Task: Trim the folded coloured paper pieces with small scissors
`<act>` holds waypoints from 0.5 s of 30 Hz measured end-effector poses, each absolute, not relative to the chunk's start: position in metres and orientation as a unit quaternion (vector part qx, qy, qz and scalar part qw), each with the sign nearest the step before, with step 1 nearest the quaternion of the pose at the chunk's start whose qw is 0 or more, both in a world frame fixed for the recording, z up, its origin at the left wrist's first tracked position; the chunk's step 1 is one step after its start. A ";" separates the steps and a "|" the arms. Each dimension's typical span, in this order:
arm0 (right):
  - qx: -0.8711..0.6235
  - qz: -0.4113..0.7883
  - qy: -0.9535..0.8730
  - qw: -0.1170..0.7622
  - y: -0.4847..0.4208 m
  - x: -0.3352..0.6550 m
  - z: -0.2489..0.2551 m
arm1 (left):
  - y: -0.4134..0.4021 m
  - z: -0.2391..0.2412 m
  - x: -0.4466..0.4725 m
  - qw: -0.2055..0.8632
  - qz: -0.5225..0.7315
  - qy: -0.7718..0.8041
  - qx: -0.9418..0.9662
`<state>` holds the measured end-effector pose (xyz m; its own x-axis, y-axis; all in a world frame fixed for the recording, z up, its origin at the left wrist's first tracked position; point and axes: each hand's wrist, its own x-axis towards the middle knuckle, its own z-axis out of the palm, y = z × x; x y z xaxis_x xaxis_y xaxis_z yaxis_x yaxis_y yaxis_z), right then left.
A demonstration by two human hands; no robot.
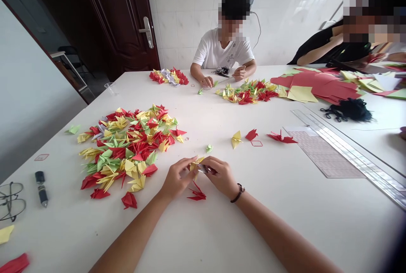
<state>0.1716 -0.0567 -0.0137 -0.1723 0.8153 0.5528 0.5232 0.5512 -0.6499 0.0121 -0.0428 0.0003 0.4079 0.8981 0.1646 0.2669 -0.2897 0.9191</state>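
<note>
My left hand (pixel 176 178) and my right hand (pixel 222 175) meet over the white table (pixel 285 213), both pinching a small yellow folded paper piece (pixel 197 162) between their fingertips. A red folded paper crane (pixel 196 194) lies just below my hands. To the left spreads a big pile of red, yellow and green folded paper cranes (pixel 127 148). A black band circles my right wrist.
Loose cranes lie ahead: yellow (pixel 236 139), red (pixel 251 134), another red (pixel 281 137). A clear ruler (pixel 349 150) and sheet sit at right. Across the table a person in white folds beside another pile (pixel 247 91). Red paper sheets (pixel 317 84), glasses (pixel 11 201) lie nearby.
</note>
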 end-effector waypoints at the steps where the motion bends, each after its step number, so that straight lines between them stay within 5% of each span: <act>1: -0.453 0.166 -0.742 0.465 -0.056 0.172 -0.013 | -0.043 0.000 0.012 0.431 0.363 0.417 0.713; 8: -0.474 0.205 -0.716 0.470 -0.055 0.171 -0.011 | -0.044 -0.008 0.013 0.292 0.431 0.447 0.728; 15: -0.508 0.268 -0.662 0.482 -0.055 0.170 -0.010 | -0.045 -0.002 0.015 0.407 0.434 0.483 0.643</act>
